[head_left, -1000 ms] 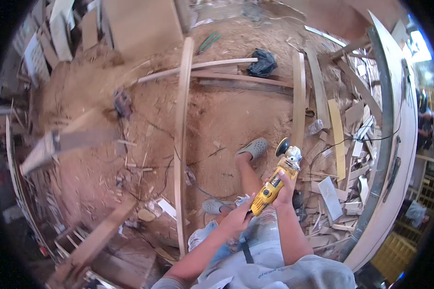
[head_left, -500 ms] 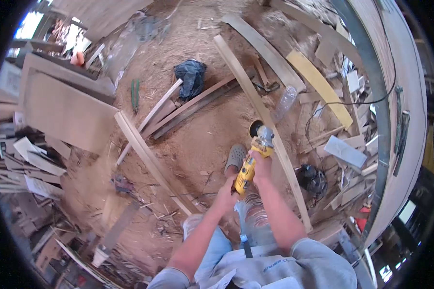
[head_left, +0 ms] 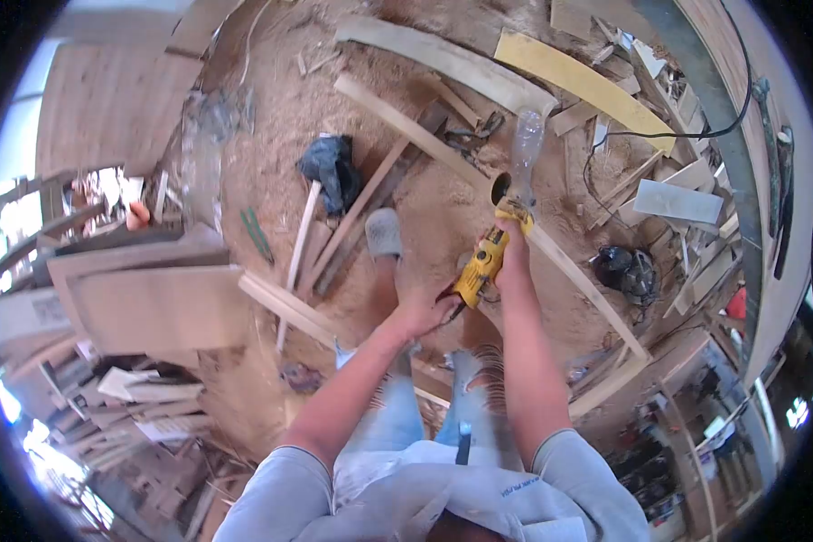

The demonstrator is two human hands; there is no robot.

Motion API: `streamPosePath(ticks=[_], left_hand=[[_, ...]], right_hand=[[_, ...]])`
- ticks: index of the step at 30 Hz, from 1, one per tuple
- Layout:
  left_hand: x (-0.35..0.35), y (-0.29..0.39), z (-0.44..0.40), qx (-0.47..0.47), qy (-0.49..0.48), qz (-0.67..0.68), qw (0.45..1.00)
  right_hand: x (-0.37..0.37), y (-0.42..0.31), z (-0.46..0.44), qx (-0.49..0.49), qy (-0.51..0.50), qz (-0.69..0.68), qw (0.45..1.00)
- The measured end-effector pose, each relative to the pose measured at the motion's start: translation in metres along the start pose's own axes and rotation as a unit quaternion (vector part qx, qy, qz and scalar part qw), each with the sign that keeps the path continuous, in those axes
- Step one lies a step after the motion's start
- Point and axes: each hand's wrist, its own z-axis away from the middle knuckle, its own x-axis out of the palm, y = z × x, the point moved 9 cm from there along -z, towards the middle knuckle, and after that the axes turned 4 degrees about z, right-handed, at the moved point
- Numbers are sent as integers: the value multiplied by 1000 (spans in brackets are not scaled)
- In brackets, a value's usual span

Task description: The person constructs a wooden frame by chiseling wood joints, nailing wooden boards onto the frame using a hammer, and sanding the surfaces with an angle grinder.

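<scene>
A yellow angle grinder (head_left: 482, 267) is held in front of my legs, its round dark disc (head_left: 500, 188) pointing away from me. My right hand (head_left: 512, 246) is closed around the grinder's front body, just behind the metal head. At the rear end of the tool, my left hand (head_left: 427, 313) is wrapped on the handle. The disc overlaps a long wooden beam (head_left: 589, 294) that slants across the ground; whether they touch, I cannot tell. Another pale beam (head_left: 291, 305) lies to the left, partly hidden by my left arm.
Sawdust covers the ground. A black plastic bag (head_left: 331, 172), a plastic bottle (head_left: 527, 144), a curved yellow board (head_left: 587, 88) and a dark bundle (head_left: 625, 274) lie around. A cable (head_left: 686, 135) runs at right. Wood offcuts (head_left: 149, 397) pile up at left; my shoe (head_left: 384, 233) is ahead.
My view has turned and shifted. Both hands have moved the grinder up and slightly right in view, and my shod foot appears further left and forward.
</scene>
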Motion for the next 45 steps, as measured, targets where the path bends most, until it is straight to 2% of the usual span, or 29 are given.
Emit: streamPosePath(ticks=[2, 3, 6, 8, 9, 12, 13, 16, 17, 21, 24, 27, 30, 33, 36, 39, 42, 45], left_hand=[[-17, -1, -21, 74, 8, 35, 997], [-22, -25, -32, 1, -31, 29, 999], [-54, -67, -60, 16, -23, 0, 1000], [-86, -81, -73, -13, -36, 56, 998], [-102, -87, -81, -28, -40, 86, 995], [-153, -130, -100, -14, 1, 167, 986], [-174, -115, -105, 12, 10, 187, 982], [-201, -168, -127, -20, 14, 375, 927], [-216, -170, -131, -55, 24, 341, 938], [-250, -197, -147, -68, 15, 330, 941], [-289, -179, -166, -47, 5, 343, 938], [-338, -189, -210, -68, 64, 420, 903], [-368, -155, -248, -92, 117, 446, 883], [-390, -171, -281, -104, 152, 378, 907], [-408, -196, -291, -134, 220, 338, 905], [-422, -203, -289, -159, 259, 256, 918], [-419, -186, -282, -123, 254, 295, 913], [-416, -200, -291, -108, 235, 296, 920]], right_hand=[[12, -4, -23, -20, 28, -22, 999], [17, -2, -30, -26, 34, -35, 998], [44, 12, -62, -38, 57, -15, 998], [74, 19, -79, -65, 74, -14, 995], [86, 28, -95, -43, 68, -9, 997], [143, 38, -125, -34, 55, 3, 998], [165, 39, -130, -36, 51, -5, 998], [222, 40, -153, -56, 45, 5, 997], [235, 42, -163, -69, 48, 32, 996], [292, 44, -172, -101, 22, 169, 980], [335, 29, -173, -201, 44, 344, 916], [371, 21, -185, -250, 77, 475, 840], [407, 19, -181, -288, 66, 527, 797], [427, 31, -193, -277, 60, 555, 782], [438, 42, -204, -287, 57, 563, 773], [439, 61, -230, -261, 40, 562, 784], [442, 61, -225, -261, 36, 582, 769], [432, 66, -229, -235, 75, 545, 801]])
